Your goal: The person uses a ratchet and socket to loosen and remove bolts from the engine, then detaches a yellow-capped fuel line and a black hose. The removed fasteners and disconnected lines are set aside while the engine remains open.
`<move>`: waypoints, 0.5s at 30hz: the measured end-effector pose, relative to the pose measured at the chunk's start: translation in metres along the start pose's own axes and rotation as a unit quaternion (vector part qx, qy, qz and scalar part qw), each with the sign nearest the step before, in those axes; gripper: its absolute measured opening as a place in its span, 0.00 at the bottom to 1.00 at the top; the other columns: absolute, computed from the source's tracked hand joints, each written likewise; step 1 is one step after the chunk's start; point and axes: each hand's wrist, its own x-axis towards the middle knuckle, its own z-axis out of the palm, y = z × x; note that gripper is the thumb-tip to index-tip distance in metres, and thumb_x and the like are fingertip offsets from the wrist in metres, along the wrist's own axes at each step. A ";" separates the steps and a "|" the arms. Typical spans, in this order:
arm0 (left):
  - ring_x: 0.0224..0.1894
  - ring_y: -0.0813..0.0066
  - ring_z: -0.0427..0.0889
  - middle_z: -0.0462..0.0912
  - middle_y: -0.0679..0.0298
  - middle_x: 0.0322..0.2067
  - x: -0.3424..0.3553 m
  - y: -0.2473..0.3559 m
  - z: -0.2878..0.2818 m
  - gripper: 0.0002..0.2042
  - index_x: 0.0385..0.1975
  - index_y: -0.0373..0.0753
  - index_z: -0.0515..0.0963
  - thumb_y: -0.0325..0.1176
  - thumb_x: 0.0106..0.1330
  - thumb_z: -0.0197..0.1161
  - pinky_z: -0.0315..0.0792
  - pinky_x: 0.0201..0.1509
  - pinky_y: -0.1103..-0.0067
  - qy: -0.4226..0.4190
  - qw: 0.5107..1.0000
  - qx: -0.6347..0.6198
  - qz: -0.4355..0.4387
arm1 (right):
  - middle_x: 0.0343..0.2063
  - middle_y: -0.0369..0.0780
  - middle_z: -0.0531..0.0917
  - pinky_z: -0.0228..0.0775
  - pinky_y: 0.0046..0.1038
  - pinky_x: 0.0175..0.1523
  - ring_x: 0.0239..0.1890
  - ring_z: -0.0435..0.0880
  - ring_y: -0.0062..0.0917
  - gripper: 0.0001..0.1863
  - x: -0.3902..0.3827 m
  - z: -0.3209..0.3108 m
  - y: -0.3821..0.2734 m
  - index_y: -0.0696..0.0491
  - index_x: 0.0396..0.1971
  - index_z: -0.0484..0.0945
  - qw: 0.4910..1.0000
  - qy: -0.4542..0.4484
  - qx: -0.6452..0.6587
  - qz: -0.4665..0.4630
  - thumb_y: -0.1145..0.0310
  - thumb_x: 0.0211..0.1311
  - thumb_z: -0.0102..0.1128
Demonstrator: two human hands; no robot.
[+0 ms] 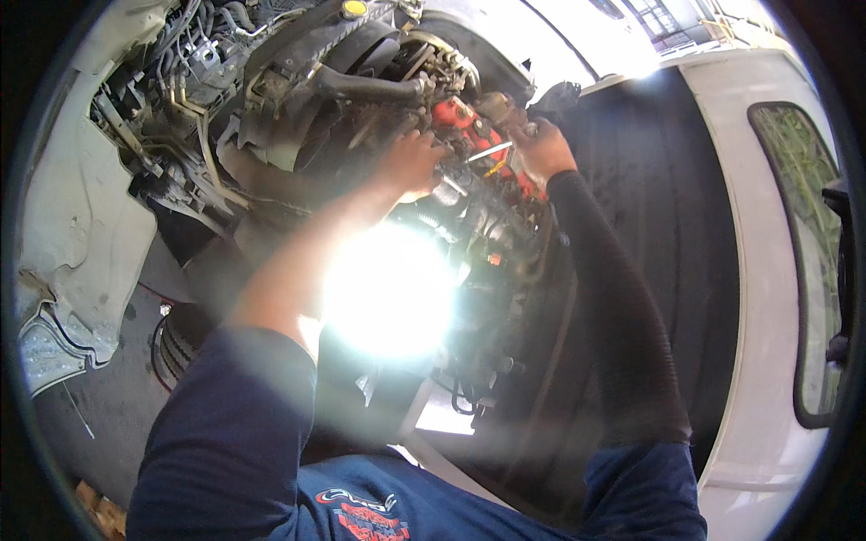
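Note:
An engine with a red cover (pixel 454 114) lies in front of me among dark hoses and metal parts. My right hand (pixel 546 149) is closed at the far right side of the red cover. A slim silver metal tool (pixel 490 151) sticks out of its fingers toward the left; its exact kind is unclear. Beneath the tool shows a small yellow piece (pixel 495 167), perhaps a dipstick handle. My left hand (pixel 413 167) reaches in left of the red cover, fingers curled down against the dark engine parts. What those fingers grip, if anything, is hidden.
Strong glare (pixel 388 288) covers the area beside my left forearm. A thick black hose (pixel 370 87) and metal pipes (pixel 203 135) run at the far left. On the right stand a dark panel (pixel 649 180) and a white cab (pixel 722 162). A pale body panel (pixel 77 216) borders the left.

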 end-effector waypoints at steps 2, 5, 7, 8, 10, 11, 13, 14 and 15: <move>0.75 0.44 0.68 0.72 0.50 0.71 0.000 0.000 0.000 0.32 0.73 0.55 0.73 0.48 0.69 0.72 0.64 0.78 0.54 -0.005 1.000 0.013 0.003 | 0.43 0.57 0.89 0.78 0.44 0.58 0.50 0.89 0.50 0.26 -0.001 -0.003 -0.001 0.59 0.50 0.85 0.998 0.001 -0.030 -0.046 0.51 0.66 0.67; 0.75 0.48 0.69 0.71 0.51 0.72 0.000 0.000 -0.001 0.31 0.73 0.56 0.73 0.47 0.70 0.69 0.62 0.79 0.56 -0.017 1.000 0.004 0.004 | 0.42 0.56 0.89 0.78 0.43 0.55 0.48 0.89 0.50 0.29 0.003 -0.011 -0.003 0.58 0.53 0.84 0.995 -0.035 -0.032 -0.085 0.47 0.67 0.67; 0.72 0.49 0.71 0.74 0.51 0.68 -0.001 0.000 -0.001 0.30 0.72 0.56 0.74 0.48 0.70 0.70 0.65 0.78 0.57 0.000 1.000 0.006 0.006 | 0.41 0.56 0.89 0.78 0.42 0.55 0.48 0.89 0.49 0.29 0.006 -0.018 0.001 0.58 0.53 0.84 0.990 -0.063 -0.012 -0.128 0.47 0.67 0.67; 0.72 0.48 0.72 0.75 0.50 0.66 0.000 0.000 -0.001 0.30 0.72 0.55 0.74 0.49 0.70 0.70 0.65 0.77 0.57 0.008 1.000 0.003 0.006 | 0.46 0.49 0.90 0.79 0.40 0.51 0.46 0.89 0.40 0.27 0.010 -0.021 0.004 0.55 0.54 0.85 0.989 -0.082 -0.023 -0.122 0.47 0.70 0.66; 0.72 0.46 0.71 0.75 0.49 0.66 0.001 -0.001 0.000 0.30 0.72 0.55 0.74 0.50 0.70 0.70 0.65 0.77 0.57 -0.004 1.000 -0.001 0.004 | 0.43 0.41 0.89 0.80 0.39 0.49 0.41 0.86 0.31 0.24 0.014 -0.032 0.017 0.52 0.58 0.84 0.972 -0.197 0.120 -0.041 0.49 0.74 0.62; 0.73 0.45 0.69 0.73 0.49 0.67 0.002 -0.001 0.001 0.30 0.71 0.57 0.74 0.51 0.70 0.70 0.65 0.78 0.57 -0.013 1.000 -0.006 0.004 | 0.42 0.37 0.88 0.81 0.38 0.48 0.38 0.85 0.27 0.23 0.020 -0.039 0.023 0.50 0.59 0.84 0.945 -0.266 0.191 -0.014 0.50 0.76 0.60; 0.72 0.47 0.70 0.74 0.50 0.66 0.001 -0.001 0.004 0.30 0.71 0.57 0.74 0.52 0.69 0.71 0.66 0.77 0.57 0.014 1.000 0.028 0.000 | 0.49 0.38 0.84 0.80 0.32 0.54 0.44 0.82 0.25 0.21 0.029 -0.056 0.040 0.56 0.62 0.80 0.825 -0.344 0.441 0.084 0.59 0.81 0.52; 0.71 0.47 0.71 0.74 0.50 0.66 0.002 -0.002 0.005 0.30 0.71 0.58 0.74 0.52 0.69 0.71 0.66 0.77 0.57 0.018 1.000 0.019 0.004 | 0.49 0.40 0.84 0.79 0.32 0.56 0.45 0.83 0.25 0.21 0.029 -0.054 0.048 0.58 0.63 0.78 0.798 -0.366 0.473 0.076 0.62 0.80 0.53; 0.71 0.47 0.71 0.75 0.50 0.65 0.003 -0.004 0.007 0.30 0.71 0.58 0.75 0.52 0.69 0.71 0.66 0.76 0.57 0.007 1.000 0.015 0.007 | 0.50 0.42 0.85 0.79 0.32 0.58 0.47 0.84 0.26 0.21 0.032 -0.056 0.057 0.61 0.64 0.76 0.786 -0.362 0.497 0.066 0.66 0.79 0.54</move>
